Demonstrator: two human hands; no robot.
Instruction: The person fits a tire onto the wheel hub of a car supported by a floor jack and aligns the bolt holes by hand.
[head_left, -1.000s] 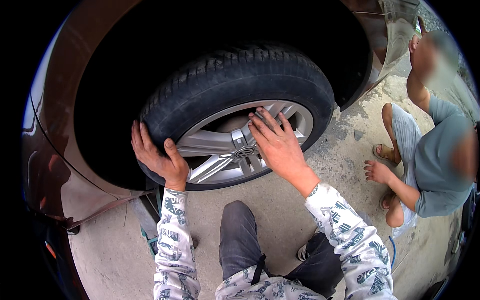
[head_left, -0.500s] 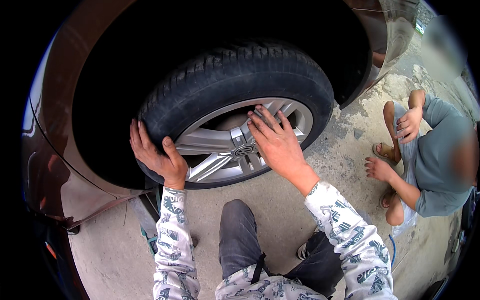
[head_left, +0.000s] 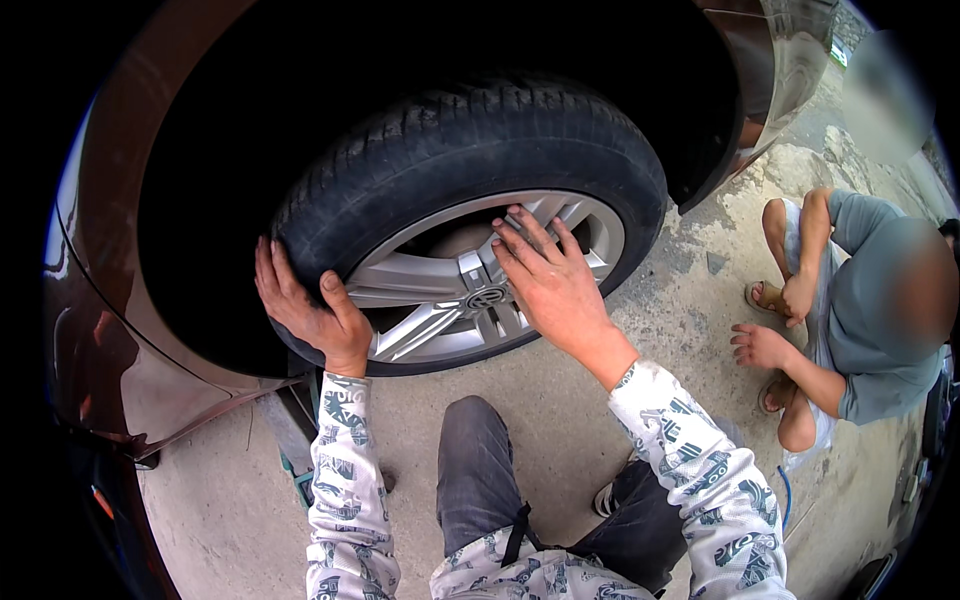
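The wheel, black treaded tyre on silver spoked rim, sits within a brown wheel arch, face outward.

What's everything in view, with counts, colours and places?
Car body: one, brown, left and top
Tyre: one, black, centre
Rim: one, silver, inside tyre
Metal frame: one, teal, lower left
Cord: one, blue, lower right
Floor: one, grey, below tyre
Crouching person: one, grey shirt, right
Sandals: two, tan, on that person
Trousers: one pair, grey, bottom centre
Shoe: one, dark and white, bottom centre
Sleeves: two, white patterned, bottom
Left grip: one, bare, on tyre
Right grip: one, bare, on rim
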